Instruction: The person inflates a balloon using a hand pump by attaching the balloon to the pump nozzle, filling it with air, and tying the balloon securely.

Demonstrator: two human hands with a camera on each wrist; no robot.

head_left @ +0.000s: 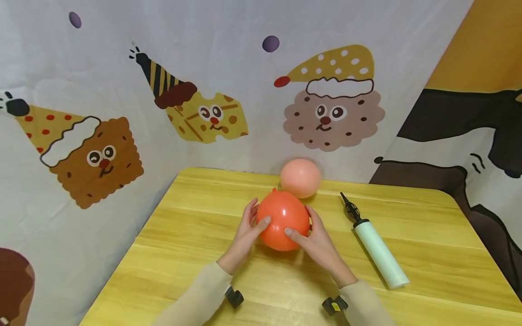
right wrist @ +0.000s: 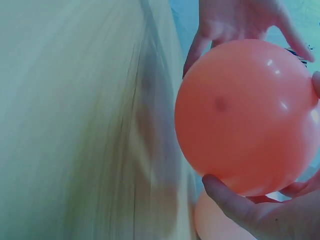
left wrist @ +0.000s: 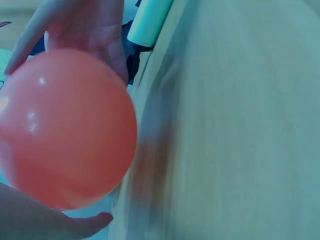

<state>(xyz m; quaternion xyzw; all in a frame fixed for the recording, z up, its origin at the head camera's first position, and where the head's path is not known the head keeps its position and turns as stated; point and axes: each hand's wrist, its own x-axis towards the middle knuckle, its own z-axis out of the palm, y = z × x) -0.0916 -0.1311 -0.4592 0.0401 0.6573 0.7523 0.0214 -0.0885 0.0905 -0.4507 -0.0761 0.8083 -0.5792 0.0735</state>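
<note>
Between both hands is an inflated orange-red balloon [head_left: 282, 222], its small knot pointing to the far side of the table. My left hand [head_left: 244, 232] holds its left side, thumb on the near face and fingers round the far side. On the opposite side my right hand [head_left: 320, 239] grips it the same way. Both wrist views show the balloon [left wrist: 70, 130] over the wooden surface, with a blurred reflection below. A pale pink balloon [head_left: 303, 174] sits just behind it, partly overlapped by the orange one; its edge also shows in the right wrist view.
A mint-green hand pump [head_left: 379, 251] with a black nozzle lies slantwise to the right of the hands. The wooden table [head_left: 175, 244] meets a pale cloth backdrop [head_left: 253, 149] printed with cartoon biscuits and cheese at its back and left.
</note>
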